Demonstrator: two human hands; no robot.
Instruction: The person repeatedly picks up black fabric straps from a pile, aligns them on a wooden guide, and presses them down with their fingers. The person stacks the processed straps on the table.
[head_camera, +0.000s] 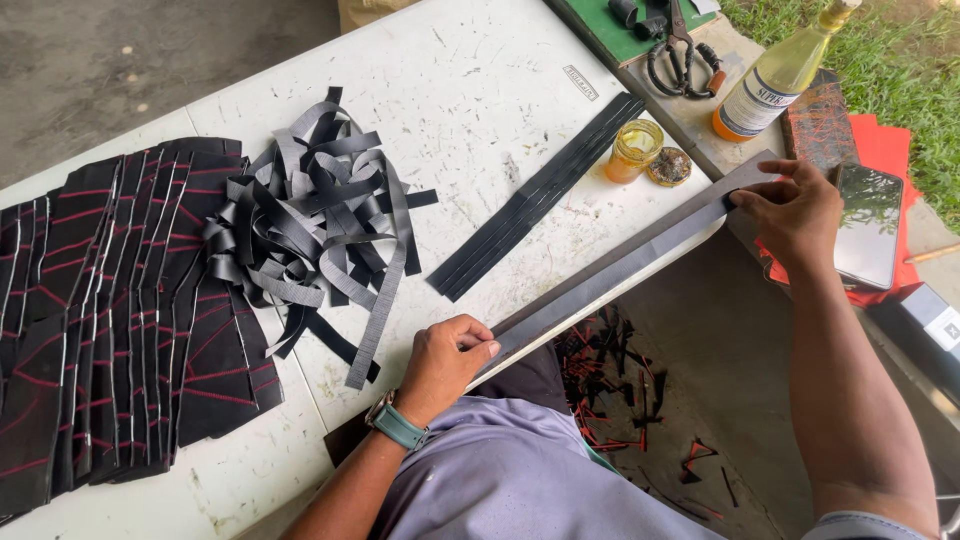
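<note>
— Strip (620, 265) first: you are stretching a long grey band along the near edge of the white table (470, 90), and most of its length is hanging right at that edge. Your left hand (445, 365) is pinning one end, thumb and fingertips pressed together on it. Your right hand (795, 210) is pinching the far end between thumb and curled fingers, out past the table's corner.

— So what am I risking?

— Slipping, mainly. If either pinch is loosening while you are pulling the band taut, that end may spring back and drop among the red and black offcuts (610, 385) lying on the ground below. It may also be twisting between your hands, since nothing is supporting the middle on the outer side.

— Anything near my right hand?

— Yes. You are working just beside an open glass jar (633, 150) of amber liquid with its lid (669, 166) lying next to it, and a tall bottle (775, 75) standing behind. A sweep of the band or your wrist could be tipping the jar onto the row of black strips (535, 195) lying alongside it. A phone (868, 225) is resting on red sheets under your right hand, so a knock there is likely too.

— And the left side?

— Less worry. The tangle of loose black strips (310, 215) and the stack of black pieces with red lines (110, 310) are lying well apart from the band.
</note>
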